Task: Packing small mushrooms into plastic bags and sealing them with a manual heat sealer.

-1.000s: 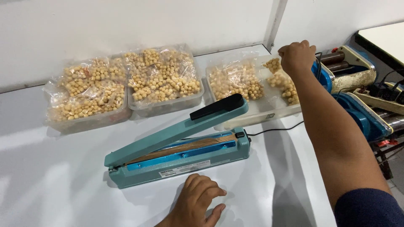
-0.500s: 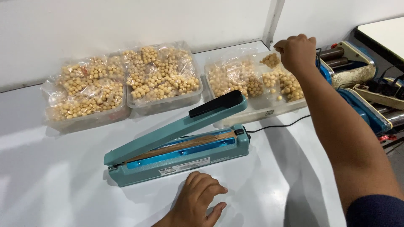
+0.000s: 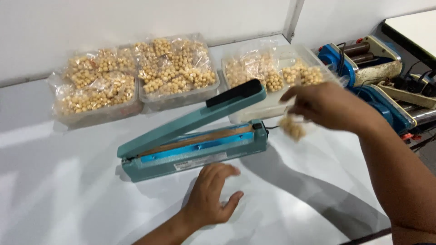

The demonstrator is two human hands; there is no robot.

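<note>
Resting palm-down on the white table (image 3: pixel 68 190), left hand (image 3: pixel 211 195) with fingers spread loose and nothing gripped, thumb cocked out to the right. Lying just beyond its fingertips, a teal impulse sealer (image 3: pixel 195 136), long axis running from near-left to far-right, hinge end at the left, black-handled arm raised and pointing up toward the right. Showing under the lifted arm, a brown sealing strip along a bright blue bar.

Sitting farther back, beyond the sealer, two clear tubs (image 3: pixel 136 77) packed with bagged pale round snacks, and to their right a third tub (image 3: pixel 272 77) partly filled with the same.

Hanging from the right hand (image 3: pixel 327 106), a small clear bag of pale round balls (image 3: pixel 293 128), blurred, dangling below the fingertips with its filled end down, long axis roughly upright, just right of the sealer's handle end and above the table. Pinched between thumb and fingers, the bag's top; remaining fingers curled loosely. Standing off the table past that hand, blue machinery with rollers (image 3: pixel 363 63).

Compared with half a second ago: right hand drawn back from over the third tub toward the sealer, now carrying the bag; left hand much where it was; sealer arm raised as then.
</note>
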